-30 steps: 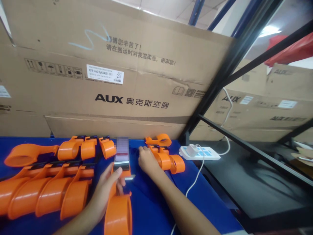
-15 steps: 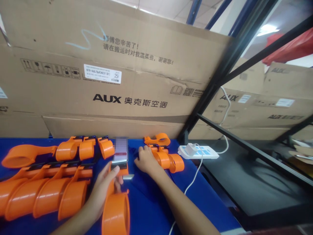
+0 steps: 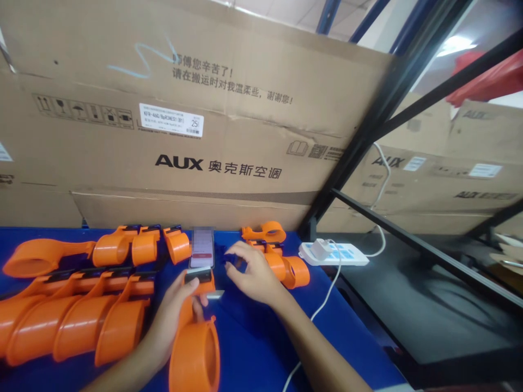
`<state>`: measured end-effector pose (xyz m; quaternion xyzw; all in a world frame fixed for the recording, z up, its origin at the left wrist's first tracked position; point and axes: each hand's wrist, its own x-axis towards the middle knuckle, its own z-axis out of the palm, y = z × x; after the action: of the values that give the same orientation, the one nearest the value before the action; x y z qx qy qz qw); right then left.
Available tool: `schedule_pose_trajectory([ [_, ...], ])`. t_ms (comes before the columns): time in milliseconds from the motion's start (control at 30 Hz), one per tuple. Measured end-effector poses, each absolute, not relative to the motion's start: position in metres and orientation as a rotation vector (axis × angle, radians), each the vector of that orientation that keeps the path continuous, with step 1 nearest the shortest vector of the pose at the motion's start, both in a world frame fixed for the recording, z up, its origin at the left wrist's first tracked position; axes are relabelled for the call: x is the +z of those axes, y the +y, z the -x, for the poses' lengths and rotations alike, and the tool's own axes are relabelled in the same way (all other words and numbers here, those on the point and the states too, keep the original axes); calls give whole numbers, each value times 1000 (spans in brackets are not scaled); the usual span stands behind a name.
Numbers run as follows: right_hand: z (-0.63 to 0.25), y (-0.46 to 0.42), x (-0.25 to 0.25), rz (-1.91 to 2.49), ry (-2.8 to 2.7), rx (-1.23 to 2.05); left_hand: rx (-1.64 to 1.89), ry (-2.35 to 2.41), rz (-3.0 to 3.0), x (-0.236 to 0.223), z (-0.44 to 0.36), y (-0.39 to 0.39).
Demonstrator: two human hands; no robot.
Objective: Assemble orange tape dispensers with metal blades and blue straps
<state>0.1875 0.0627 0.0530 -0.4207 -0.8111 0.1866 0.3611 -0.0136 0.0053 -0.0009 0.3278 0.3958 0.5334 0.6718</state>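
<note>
My left hand (image 3: pixel 175 316) grips the neck of an orange tape dispenser (image 3: pixel 195 354) that lies on the blue table top (image 3: pixel 253 348), with my thumb on its black front part (image 3: pixel 199 276). My right hand (image 3: pixel 251 272) hovers just right of a phone (image 3: pixel 202 255) lying flat. Its fingers curl in a pinch around a small dark piece (image 3: pixel 229 258) that I cannot make out clearly. Two more orange dispensers (image 3: pixel 286 268) lie right behind that hand.
Rows of orange dispensers (image 3: pixel 73 321) fill the left of the table. Large AUX cardboard boxes (image 3: pixel 175 163) stand along the back edge. A white power strip (image 3: pixel 333 254) with a plugged charger and a trailing cable sits at the right, beside a black metal rack (image 3: pixel 408 245).
My right hand has lifted off the table beside the dispensers and moved slightly toward me, its fingers now curled over the small dark piece. My left hand keeps hold of its dispenser.
</note>
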Motion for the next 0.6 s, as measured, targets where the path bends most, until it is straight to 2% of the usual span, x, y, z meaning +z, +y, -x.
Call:
schedule_pose_trajectory([
  [167,-181,54,41,1023,-1952,743,1215,886,-748,0,14,4],
  [433,-182,45,43,1035,-1930,599,1213,896,-807,-1,14,4],
  [600,-179,37,36,1015,-1852,673,1203,897,-885,5,14,1],
])
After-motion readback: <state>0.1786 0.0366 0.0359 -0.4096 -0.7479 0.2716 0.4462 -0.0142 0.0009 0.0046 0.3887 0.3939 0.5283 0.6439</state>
